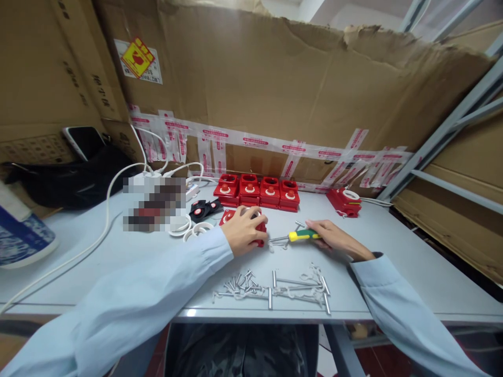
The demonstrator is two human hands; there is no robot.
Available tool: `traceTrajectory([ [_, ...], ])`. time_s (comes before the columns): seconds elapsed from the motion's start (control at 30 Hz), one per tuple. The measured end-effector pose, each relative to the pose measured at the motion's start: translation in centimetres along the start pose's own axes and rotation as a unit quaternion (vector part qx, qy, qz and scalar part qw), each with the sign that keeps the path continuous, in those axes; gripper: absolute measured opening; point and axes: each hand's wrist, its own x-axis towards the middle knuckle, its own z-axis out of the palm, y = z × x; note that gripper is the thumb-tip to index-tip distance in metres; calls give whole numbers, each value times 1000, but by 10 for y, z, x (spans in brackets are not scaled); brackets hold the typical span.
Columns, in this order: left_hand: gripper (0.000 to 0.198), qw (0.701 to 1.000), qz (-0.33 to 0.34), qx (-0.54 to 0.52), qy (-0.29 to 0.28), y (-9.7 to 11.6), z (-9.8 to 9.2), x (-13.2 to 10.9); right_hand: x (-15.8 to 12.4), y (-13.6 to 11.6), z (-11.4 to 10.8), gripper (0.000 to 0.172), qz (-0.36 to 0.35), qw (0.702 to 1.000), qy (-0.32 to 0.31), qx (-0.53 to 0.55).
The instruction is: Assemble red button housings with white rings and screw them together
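Observation:
My left hand (244, 229) is closed over a red plastic box (261, 229) on the grey table (393, 246), holding it down. My right hand (334, 236) grips a screwdriver with a yellow and green handle (303, 235); its metal shaft points left at the side of the red box. Both sleeves are light blue. A row of several matching red boxes (257, 190) with white round buttons stands just behind my hands.
Loose metal pins and screws (275, 287) lie near the front edge. Another red box (345, 201) sits at the right, black parts (204, 208) and white rings (196, 229) at the left. White cables, a black bag with a phone, and cardboard walls surround the table.

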Motion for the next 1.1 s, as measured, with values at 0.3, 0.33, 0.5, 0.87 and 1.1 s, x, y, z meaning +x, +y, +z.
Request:
traceTrajectory([
  [0.3,19,1000,1,15,-2,0,1,0,-3,-5,-13,32,-43,988,32,146],
  [0.33,19,1000,1,14,-1,0,1,0,-2,-4,-16,30,-53,982,67,169],
  [0.5,17,1000,1,9,5,-1,1,0,-9,-7,-33,23,-192,897,300,262],
  [0.87,34,1000,-7,9,6,-1,-1,-1,-4,-9,-18,11,-231,877,302,-294],
  [1.1,83,996,-83,-40,9,-19,-12,-8,13,0,-5,14,-130,924,161,-322],
])
